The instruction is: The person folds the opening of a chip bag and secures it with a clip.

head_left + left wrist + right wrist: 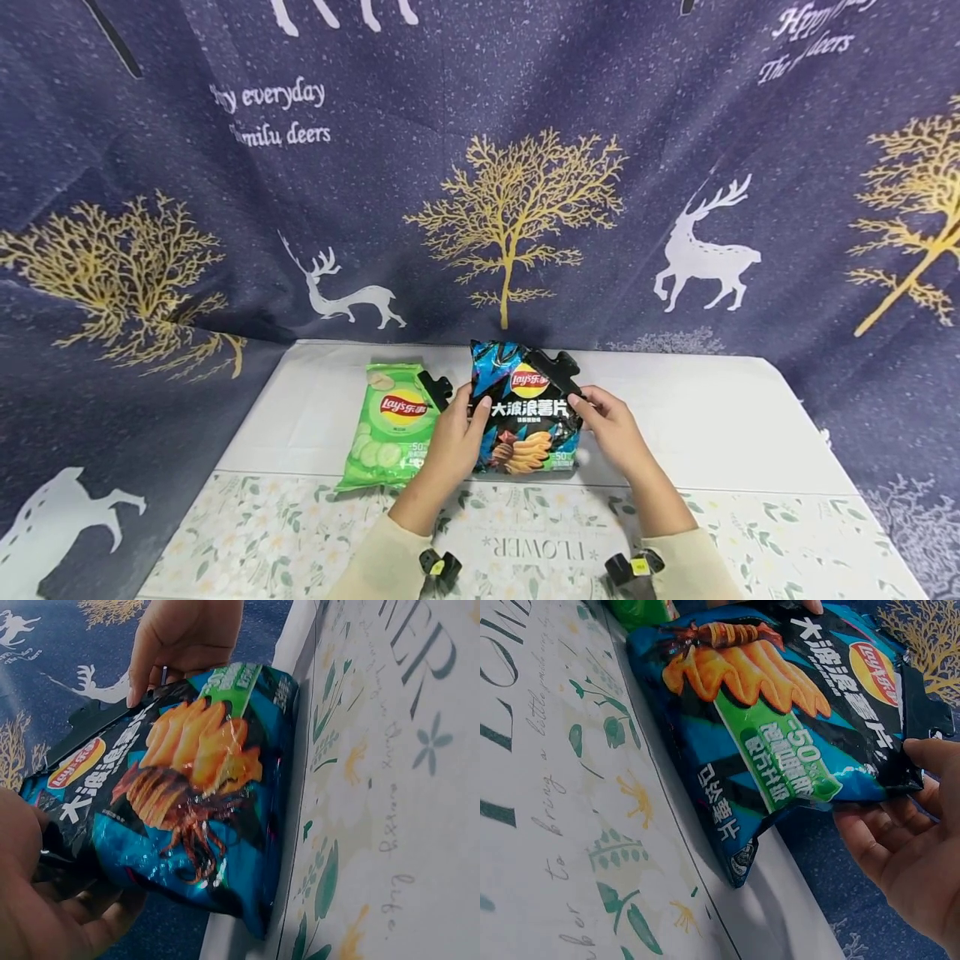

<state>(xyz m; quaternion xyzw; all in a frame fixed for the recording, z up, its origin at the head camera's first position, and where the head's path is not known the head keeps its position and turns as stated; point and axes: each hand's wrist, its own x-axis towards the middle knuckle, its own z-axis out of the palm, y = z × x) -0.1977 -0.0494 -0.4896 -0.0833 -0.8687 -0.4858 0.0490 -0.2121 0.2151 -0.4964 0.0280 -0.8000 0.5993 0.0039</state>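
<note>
Both hands hold a black and blue bag of Lay's potato chips (525,425) by its two sides, its printed front towards the head camera. My left hand (455,433) grips the left side, thumb on the front and fingers behind. At the right edge my right hand (611,421) pinches the bag, its thumb close to the end of a black clip (553,369). That clip sits slantwise across the bag's upper right corner. Left of the left hand lies a green Lay's bag (390,429) with another black clip (435,390) at its upper right corner.
A white table (690,417) carries a floral mat (277,533) along its front, printed with the word FLOWER. Behind the table hangs a dark blue cloth (525,92) with deer and golden trees. Black cameras are strapped to both wrists.
</note>
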